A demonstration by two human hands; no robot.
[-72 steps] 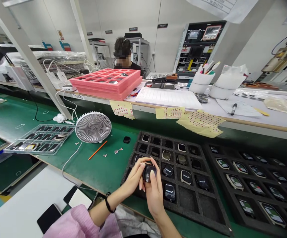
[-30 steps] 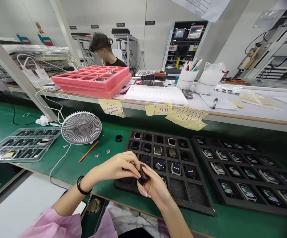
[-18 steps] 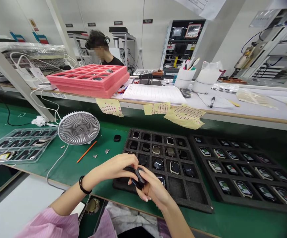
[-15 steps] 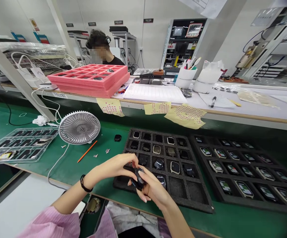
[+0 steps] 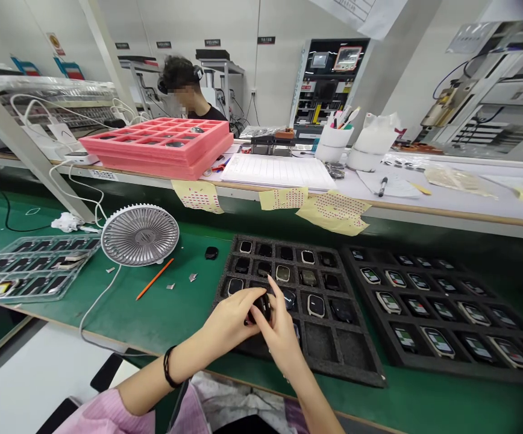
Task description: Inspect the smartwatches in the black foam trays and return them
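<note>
Both my hands grip one dark smartwatch case (image 5: 264,306) above a black foam tray (image 5: 320,341). My left hand (image 5: 233,316) closes on it from the left, fingertips curled over its top. On the other side, my right hand (image 5: 282,328) has its thumb and fingers around the same case. The hands cover much of it. Several watch cases sit in the tray's compartments, among them a silver-rimmed watch (image 5: 316,305) right of my hands. A second black foam tray (image 5: 406,357) on the right holds several watches with lit screens.
A round grey fan (image 5: 140,235), an orange stick (image 5: 154,279) and a lone dark watch case (image 5: 211,252) are on the green bench. Clear plastic trays (image 5: 62,295) lie at left. Pink foam trays (image 5: 153,160) stand on the shelf; a person (image 5: 189,90) sits behind.
My hands have moved slightly up and the watch case has turned between them, now more covered by the fingers. The view has shifted a little.
</note>
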